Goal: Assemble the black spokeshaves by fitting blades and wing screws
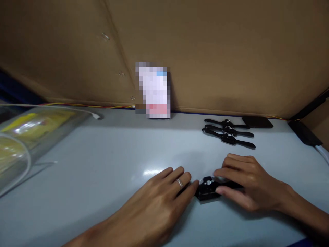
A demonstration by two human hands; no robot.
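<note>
A black spokeshave (209, 192) with a silvery screw on its middle lies low over the table in front of me. My left hand (164, 199), with a ring on one finger, curls over its left end and hides that handle. From the other side, my right hand (248, 181) grips the body and right handle between thumb and fingers. Part of the right handle shows under the palm. Beyond my right hand, three more black spokeshaves (228, 139) lie side by side on the table.
Against the cardboard wall (218, 51) leans a blurred-out, screen-like panel (156, 91). A dark flat object (257, 122) lies behind the spokeshaves. To the left are a clear plastic bag with yellow contents (43, 125) and a white cable plug (96, 116). A black flat piece (304, 132) sits far right.
</note>
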